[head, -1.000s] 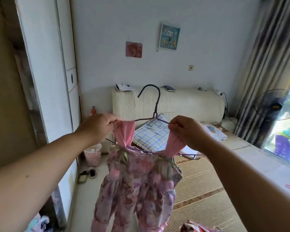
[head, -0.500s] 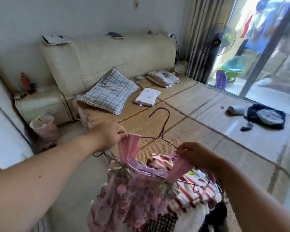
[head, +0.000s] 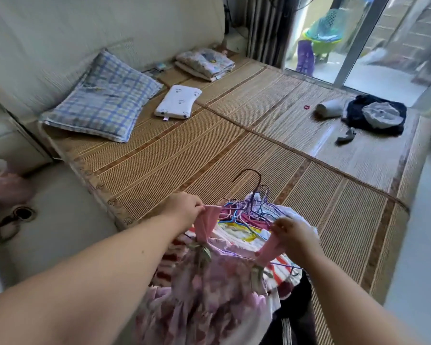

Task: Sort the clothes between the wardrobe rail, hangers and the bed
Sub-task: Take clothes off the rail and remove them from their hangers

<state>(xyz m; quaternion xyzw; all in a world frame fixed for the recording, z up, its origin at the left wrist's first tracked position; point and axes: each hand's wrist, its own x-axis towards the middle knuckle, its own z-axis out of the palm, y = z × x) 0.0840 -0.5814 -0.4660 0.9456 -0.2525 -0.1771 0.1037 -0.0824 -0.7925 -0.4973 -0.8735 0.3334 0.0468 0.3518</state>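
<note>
Our left hand [head: 184, 210] and right hand [head: 292, 235] pinch the floral dress [head: 209, 290] by its pink straps [head: 207, 226]. It hangs on its wire hanger [head: 258, 179] just above the pile of hangered clothes [head: 246, 220] on the bed [head: 184, 150]. We judge it mid-placement; next we lower it flat and let go.

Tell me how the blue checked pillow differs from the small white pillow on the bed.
The blue checked pillow is larger than the white pillow. The checked one is plaid all over; the white one plain with tiny marks. The checked one lies nearer the headboard than the white one. Both rest on the woven mat.
</note>
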